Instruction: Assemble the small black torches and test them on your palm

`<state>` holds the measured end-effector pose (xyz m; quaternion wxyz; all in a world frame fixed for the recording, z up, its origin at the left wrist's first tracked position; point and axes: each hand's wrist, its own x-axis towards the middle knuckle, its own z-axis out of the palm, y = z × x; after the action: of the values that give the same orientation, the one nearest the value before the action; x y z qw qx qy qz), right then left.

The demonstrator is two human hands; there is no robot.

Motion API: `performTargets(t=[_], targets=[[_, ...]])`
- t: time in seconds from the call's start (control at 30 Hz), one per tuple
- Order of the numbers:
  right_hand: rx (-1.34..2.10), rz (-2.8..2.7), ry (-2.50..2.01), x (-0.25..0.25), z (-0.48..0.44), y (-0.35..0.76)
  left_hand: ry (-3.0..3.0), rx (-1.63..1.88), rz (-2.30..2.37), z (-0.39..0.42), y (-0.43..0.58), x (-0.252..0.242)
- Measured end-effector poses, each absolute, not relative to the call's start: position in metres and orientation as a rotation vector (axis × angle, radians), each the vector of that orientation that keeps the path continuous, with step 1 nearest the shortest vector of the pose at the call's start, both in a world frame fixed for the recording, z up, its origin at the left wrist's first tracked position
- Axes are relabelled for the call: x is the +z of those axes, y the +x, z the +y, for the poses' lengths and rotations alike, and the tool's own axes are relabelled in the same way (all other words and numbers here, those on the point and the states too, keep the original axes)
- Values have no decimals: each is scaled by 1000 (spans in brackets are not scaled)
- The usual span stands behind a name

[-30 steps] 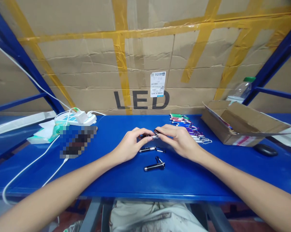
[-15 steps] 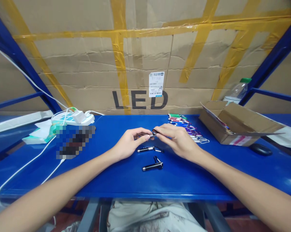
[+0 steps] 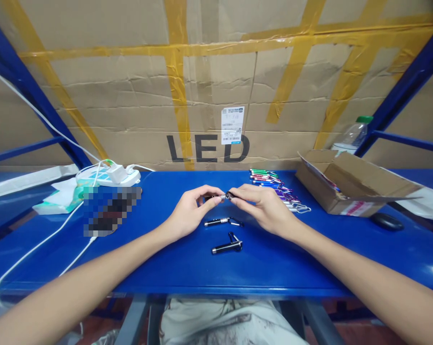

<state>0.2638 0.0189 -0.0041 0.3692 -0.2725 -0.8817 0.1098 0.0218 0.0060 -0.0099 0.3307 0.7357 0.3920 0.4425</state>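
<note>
My left hand (image 3: 191,211) and my right hand (image 3: 263,206) meet over the middle of the blue table (image 3: 187,258). Together they pinch a small black keychain flashlight (image 3: 224,196) between their fingertips, the left on its body and the right on its clip end. Two more black flashlights lie just below: one (image 3: 218,222) close under my hands and another (image 3: 226,247) nearer to me. A row of coloured flashlights (image 3: 274,184) with carabiner clips lies behind my right hand.
An open cardboard box (image 3: 349,187) sits at the right with a plastic bottle (image 3: 351,136) behind it and a black mouse (image 3: 386,221) beside it. A white power strip (image 3: 110,176), its cables, tissues (image 3: 60,201) and a blurred object (image 3: 110,211) lie left.
My hands have stayed together on the flashlight, with small finger shifts. The view has dropped slightly since the earliest frame.
</note>
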Motion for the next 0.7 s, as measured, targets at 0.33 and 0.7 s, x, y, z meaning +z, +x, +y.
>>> performTargets(t=[0.33, 0.7], targets=[[185, -2229, -803, -14, 20, 260, 1982, 1142, 1175, 8, 19, -14], [172, -2176, -863, -9, 14, 259, 2057, 920, 1336, 3, 20, -10]])
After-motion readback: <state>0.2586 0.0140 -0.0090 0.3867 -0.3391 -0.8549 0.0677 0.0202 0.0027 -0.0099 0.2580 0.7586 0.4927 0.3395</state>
